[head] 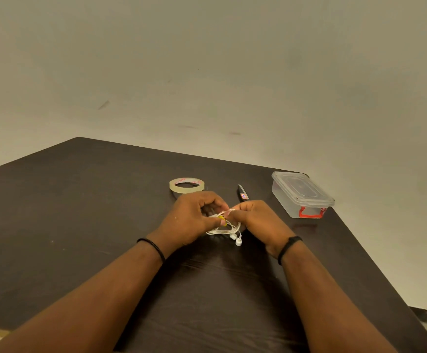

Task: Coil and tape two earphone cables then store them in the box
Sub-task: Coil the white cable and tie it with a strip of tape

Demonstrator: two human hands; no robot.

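Pinching is what the fingers (pixel 216 208) of both hands are doing now: the left hand (pixel 190 217) curls round the bundled white earphone cable (pixel 229 229) from one side, and the right hand (pixel 257 220) nips it from the other, the two meeting just above the table (pixel 80 225). A short pale strip seems to run between the fingertips over the loops, and it may be tape, though it is too small to be sure; a yellow speck shows by the left thumb and I cannot tell what it is. The loops hang slack beneath the hands with the white earbuds (pixel 236 240) dangling at the near side. My judgement is that the step in hand is binding the first coil. To do it well, the left hand should keep the loops gathered tight at one spot while the right draws the strip snug round all strands, pressing its end onto itself and not onto the cable alone. Stray loops and the earbuds ought to be kept out of the wrap. Farther out, the tape roll (pixel 187 185) lies flat just beyond the left hand, a small cutter (pixel 243 193) lies beyond the right, and the clear box (pixel 301 194) with its red latch stands closed, well to the right. A second cable is not visible.
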